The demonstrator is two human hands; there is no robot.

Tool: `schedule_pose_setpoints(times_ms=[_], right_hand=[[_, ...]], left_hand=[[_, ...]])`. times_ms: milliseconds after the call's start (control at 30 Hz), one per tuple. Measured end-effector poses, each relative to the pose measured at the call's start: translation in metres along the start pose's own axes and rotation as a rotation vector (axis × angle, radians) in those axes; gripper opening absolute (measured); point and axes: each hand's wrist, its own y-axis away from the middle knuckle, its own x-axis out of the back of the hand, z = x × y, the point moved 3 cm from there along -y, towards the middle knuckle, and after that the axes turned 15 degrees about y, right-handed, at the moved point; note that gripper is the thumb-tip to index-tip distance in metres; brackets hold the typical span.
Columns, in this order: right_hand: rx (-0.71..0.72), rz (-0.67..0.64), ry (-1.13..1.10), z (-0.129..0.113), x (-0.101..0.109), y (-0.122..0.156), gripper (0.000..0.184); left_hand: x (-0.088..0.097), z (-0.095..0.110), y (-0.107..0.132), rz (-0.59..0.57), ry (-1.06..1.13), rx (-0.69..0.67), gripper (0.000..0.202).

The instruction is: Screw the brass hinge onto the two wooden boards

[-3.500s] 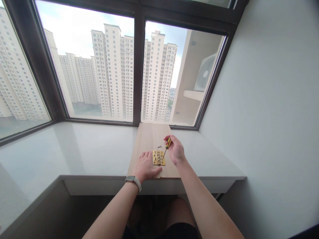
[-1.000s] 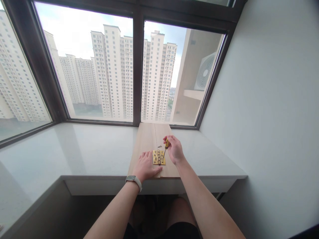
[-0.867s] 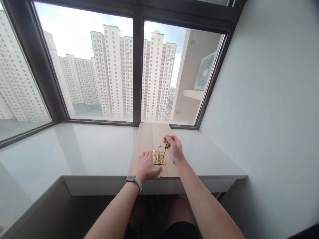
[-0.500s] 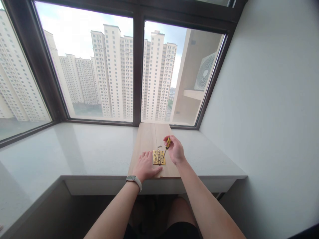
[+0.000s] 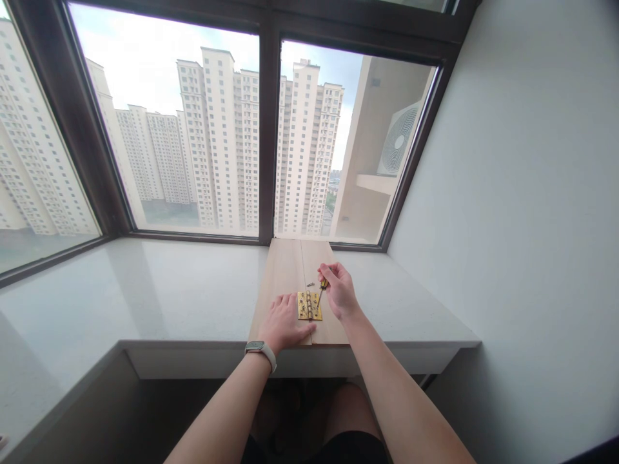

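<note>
A gold-coloured hinge (image 5: 310, 306) lies opened flat across the seam between two pale wooden boards (image 5: 285, 265). My right hand (image 5: 340, 290) is closed around the yellow and black handle of a screwdriver (image 5: 323, 284). Its tip points down at the hinge's right leaf; whether it sits in a screw head is too small to tell. My left hand (image 5: 284, 321) rests with fingers stretched on the left board, its thumb reaching just below the hinge. Several small screws (image 5: 310, 285) lie on the boards above the hinge.
The boards rest on a white windowsill counter (image 5: 203, 290), reaching from its front edge to the dark window frame (image 5: 267, 129). A white wall (image 5: 507, 193) rises on the right. Beneath the counter edge my legs show.
My right hand's fingers have shifted over the screwdriver handle, covering more of it. My left hand and the hinge hold their places.
</note>
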Motion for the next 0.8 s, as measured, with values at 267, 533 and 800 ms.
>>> schedule_pose_setpoints(times_ms=[267, 533, 800], right_hand=[[0.066, -0.092, -0.064, -0.0023, 0.0015, 0.0010, 0.023], [-0.019, -0.056, -0.039, 0.0038, 0.0014, -0.0002, 0.022], [0.000, 0.055, 0.022, -0.0025, -0.0002, -0.0005, 0.031]], left_hand=[[0.0002, 0.0006, 0.0007, -0.005, 0.010, 0.008, 0.089], [0.0007, 0.0019, 0.0004, -0.009, -0.005, 0.020, 0.089], [0.0045, 0.0065, 0.0012, -0.036, 0.017, 0.052, 0.087]])
